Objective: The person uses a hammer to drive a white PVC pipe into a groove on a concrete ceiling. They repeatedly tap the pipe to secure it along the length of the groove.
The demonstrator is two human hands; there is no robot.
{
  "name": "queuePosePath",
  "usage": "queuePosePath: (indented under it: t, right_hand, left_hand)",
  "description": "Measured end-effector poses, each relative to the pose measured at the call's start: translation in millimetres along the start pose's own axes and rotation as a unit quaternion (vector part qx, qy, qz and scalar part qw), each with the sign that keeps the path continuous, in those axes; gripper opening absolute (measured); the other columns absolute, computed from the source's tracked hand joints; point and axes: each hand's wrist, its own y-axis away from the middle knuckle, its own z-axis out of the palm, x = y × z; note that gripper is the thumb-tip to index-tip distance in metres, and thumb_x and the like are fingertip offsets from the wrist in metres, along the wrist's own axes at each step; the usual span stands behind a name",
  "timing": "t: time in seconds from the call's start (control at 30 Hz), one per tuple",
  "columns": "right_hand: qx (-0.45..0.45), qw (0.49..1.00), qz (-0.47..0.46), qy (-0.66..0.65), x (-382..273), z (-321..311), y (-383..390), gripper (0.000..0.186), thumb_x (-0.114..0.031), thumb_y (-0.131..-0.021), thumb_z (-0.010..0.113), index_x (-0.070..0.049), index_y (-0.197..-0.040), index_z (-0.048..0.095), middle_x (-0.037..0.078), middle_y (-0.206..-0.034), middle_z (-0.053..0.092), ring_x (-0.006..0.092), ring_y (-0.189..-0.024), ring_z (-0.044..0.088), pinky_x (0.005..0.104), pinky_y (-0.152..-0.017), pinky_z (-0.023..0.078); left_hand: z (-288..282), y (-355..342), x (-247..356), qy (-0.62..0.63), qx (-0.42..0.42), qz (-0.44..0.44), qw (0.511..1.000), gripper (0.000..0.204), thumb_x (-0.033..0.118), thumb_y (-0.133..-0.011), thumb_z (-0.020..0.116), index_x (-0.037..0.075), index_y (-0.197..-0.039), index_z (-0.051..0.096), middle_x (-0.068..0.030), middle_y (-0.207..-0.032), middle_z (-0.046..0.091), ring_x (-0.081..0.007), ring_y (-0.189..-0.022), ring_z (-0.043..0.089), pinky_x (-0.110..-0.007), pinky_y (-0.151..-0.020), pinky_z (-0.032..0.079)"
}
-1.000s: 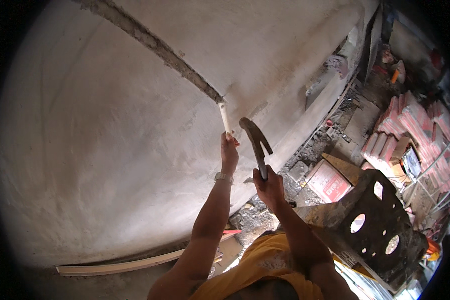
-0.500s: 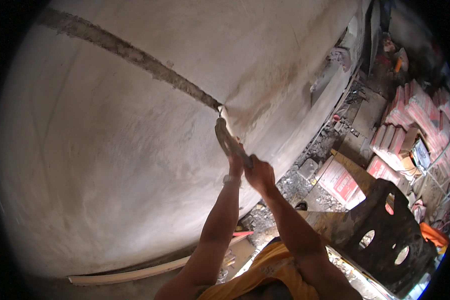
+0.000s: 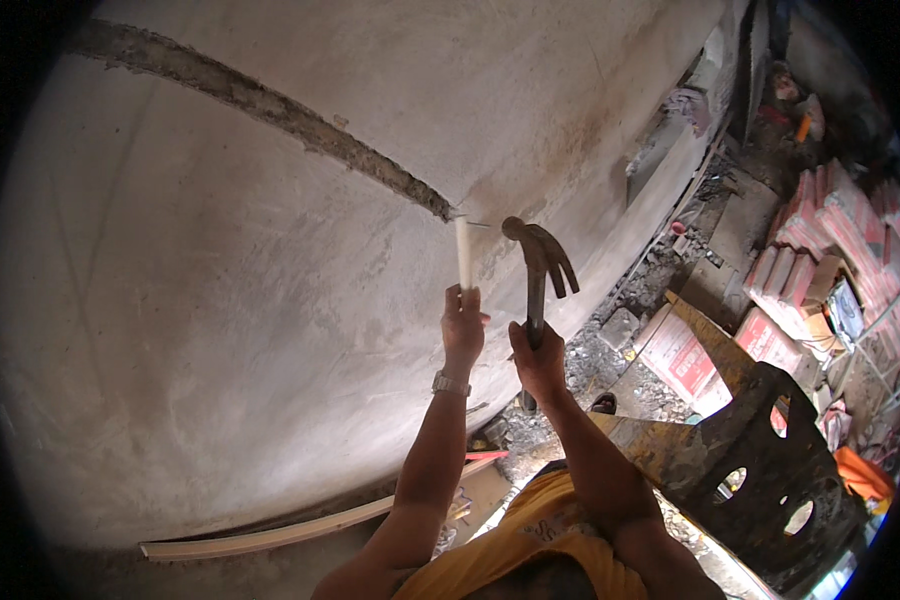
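My left hand, a watch on its wrist, is closed around the lower end of a slim white stick. That stick stands against the plastered wall, its upper tip at the lower end of a rough groove. A thin dark line by the tip looks like a nail or a shadow; I cannot tell which. Gripped in my right hand is a claw hammer, held upright to the right of the stick and apart from it. Its curved claw points right.
A dark board with cut-out holes lies at the lower right. Beyond it are a red-and-white box, stacked pink-and-white packages and rubble along the wall's foot. A pale strip of trim lies at the lower left.
The hammer has swung back to the right, away from the groove's end, along with my right hand. My left hand and the white stick now show fully.
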Motion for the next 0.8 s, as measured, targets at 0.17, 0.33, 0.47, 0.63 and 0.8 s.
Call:
queuePosePath:
  t: [0.17, 0.33, 0.47, 0.63, 0.8]
  right_hand:
    - [-0.025, 0.993, -0.083, -0.077, 26.0, 11.5, -1.3, 0.018, -0.016, -0.091, 0.061, -0.001, -0.084, 0.055, 0.011, -0.057, 0.044, 0.0265, -0.049, 0.046, 0.0371, -0.048, 0.04]
    - [-0.09, 0.965, 0.046, -0.241, -34.6, 3.1, 4.9, 0.04, -0.036, -0.098, 0.049, -0.005, -0.074, 0.049, 0.002, -0.053, 0.039, 0.0146, -0.043, 0.04, 0.0316, -0.041, 0.035]
    - [-0.115, 0.936, 0.094, -0.319, -62.1, -6.1, 6.2, 0.057, -0.058, -0.099, 0.029, -0.011, -0.071, 0.044, -0.001, -0.053, 0.04, 0.0104, -0.04, 0.037, 0.0258, -0.037, 0.03]
    - [-0.034, 0.899, 0.044, -0.433, -67.1, 8.5, 2.9, 0.06, -0.064, -0.097, 0.027, -0.011, -0.076, 0.045, -0.001, -0.051, 0.037, 0.0108, -0.039, 0.036, 0.0261, -0.037, 0.03]
    - [-0.161, 0.927, 0.189, -0.281, -56.7, 13.4, -24.2, 0.06, -0.066, -0.095, 0.034, -0.014, -0.066, 0.039, -0.005, -0.049, 0.034, 0.0076, -0.035, 0.033, 0.0248, -0.032, 0.025]
  left_hand:
    - [-21.7, -3.9, 10.4, -0.082, 0.031, 0.067, 0.994, 0.026, 0.031, -0.099, 0.053, 0.006, -0.105, 0.053, -0.0014, -0.06, 0.05, -0.0101, -0.048, 0.048, -0.028, -0.043, 0.04]
    - [-37.4, -7.5, 32.5, -0.163, 0.075, 0.112, 0.977, 0.025, 0.028, -0.1, 0.051, 0.004, -0.106, 0.053, -0.009, -0.058, 0.05, -0.0176, -0.048, 0.045, -0.037, -0.044, 0.034]
    - [-35.1, 0.7, 48.6, -0.166, 0.081, 0.11, 0.976, 0.026, 0.028, -0.101, 0.05, 0.003, -0.106, 0.054, -0.0094, -0.058, 0.05, -0.0186, -0.048, 0.044, -0.037, -0.045, 0.035]
    - [-31.6, 0.1, 52.8, -0.159, 0.073, 0.105, 0.979, 0.027, 0.031, -0.101, 0.049, 0.004, -0.104, 0.053, -0.008, -0.058, 0.048, -0.017, -0.048, 0.044, -0.036, -0.045, 0.035]
    - [-40.2, -9.5, 44.5, -0.094, 0.038, 0.033, 0.994, 0.027, 0.035, -0.101, 0.048, 0.008, -0.1, 0.053, 0.0009, -0.058, 0.045, -0.0083, -0.046, 0.04, -0.029, -0.041, 0.033]
